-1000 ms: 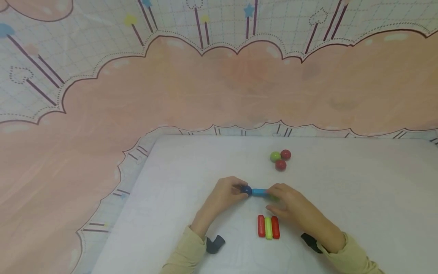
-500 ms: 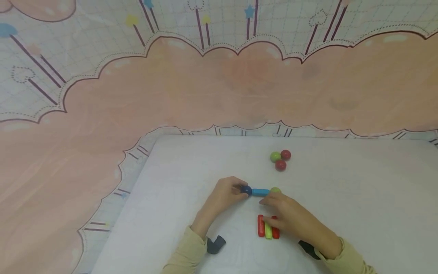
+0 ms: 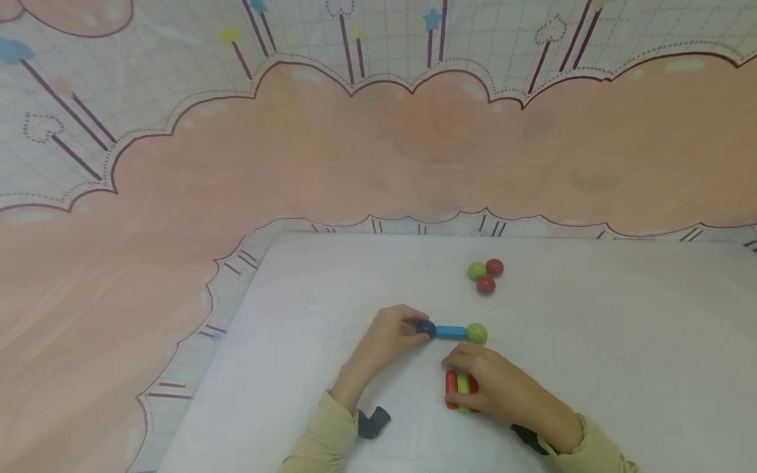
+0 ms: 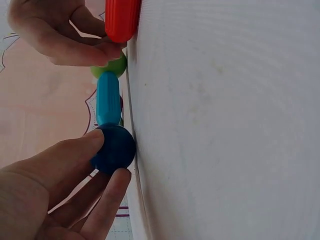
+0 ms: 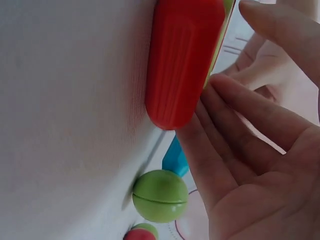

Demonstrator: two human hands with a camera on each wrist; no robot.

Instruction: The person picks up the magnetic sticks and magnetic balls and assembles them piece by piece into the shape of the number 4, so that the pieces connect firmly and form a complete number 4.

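My left hand (image 3: pixel 387 335) pinches a dark blue ball (image 4: pixel 115 149) between thumb and fingers. A light blue rod (image 3: pixel 452 332) runs right from that ball to a green ball (image 3: pixel 477 334) with a groove round it, so the three lie in a line. Nearer the front, my right hand (image 3: pixel 493 381) is over a row of short rods, its thumb apart from its outstretched fingers. A red rod (image 3: pixel 451 387) and a yellow-green rod (image 3: pixel 464 386) show beneath it; another red rod (image 5: pixel 185 60) is partly covered in the head view.
Behind the line, a loose green ball (image 3: pixel 476 270) and two red balls, one at the back (image 3: pixel 495 267) and one in front (image 3: pixel 485 285), sit clustered on the white table (image 3: pixel 331 276). Dark straps show beside the left wrist (image 3: pixel 374 422) and right wrist (image 3: pixel 528 439). Patterned cloth hangs behind.
My right hand has left the green ball at the right end of the light blue rod and come toward the front, over the row of rods. My left hand stays on the dark blue ball.
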